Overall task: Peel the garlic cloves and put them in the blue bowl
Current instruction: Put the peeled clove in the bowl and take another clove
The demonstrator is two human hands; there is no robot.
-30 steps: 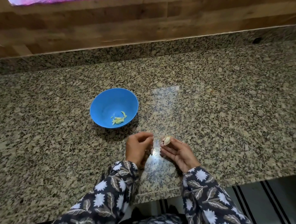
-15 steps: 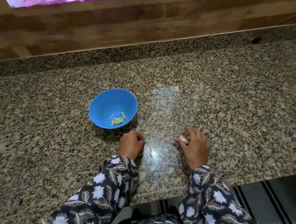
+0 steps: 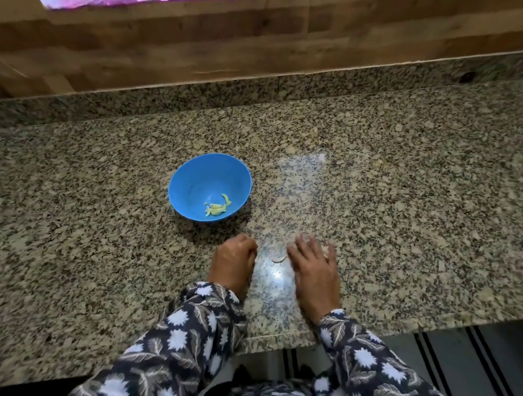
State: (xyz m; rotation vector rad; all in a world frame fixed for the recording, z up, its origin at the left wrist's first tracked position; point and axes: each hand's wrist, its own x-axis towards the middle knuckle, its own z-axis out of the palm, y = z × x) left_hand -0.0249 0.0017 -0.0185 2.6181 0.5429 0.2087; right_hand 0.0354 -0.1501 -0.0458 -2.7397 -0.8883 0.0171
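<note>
A blue bowl (image 3: 191, 177) stands on the speckled stone surface (image 3: 413, 213), a little left of the middle. A few peeled garlic cloves (image 3: 216, 208), pale yellow-green, lie in a small heap on its bottom, toward the near right side.

Both hands rest on the surface just in front of the bowl, apart from it. The left hand (image 3: 233, 262) sits knuckles up with its fingers curled under into a loose fist; whatever may be inside is hidden, so I cannot tell if it holds anything. The right hand (image 3: 315, 273) lies palm down with its fingers (image 3: 305, 244) reaching forward and slightly spread, blurred by motion. A small pale bit (image 3: 325, 252) shows among the fingertips, but I cannot tell whether it is pinched or only touched.

Between the two hands, just beside the right thumb, a small whitish piece (image 3: 278, 259) lies on the surface; it could be a clove or a scrap of skin, too small to say.

Both arms wear dark sleeves (image 3: 194, 336) printed with white flowers. A wooden wall panel (image 3: 205, 40) runs behind the surface.
</note>
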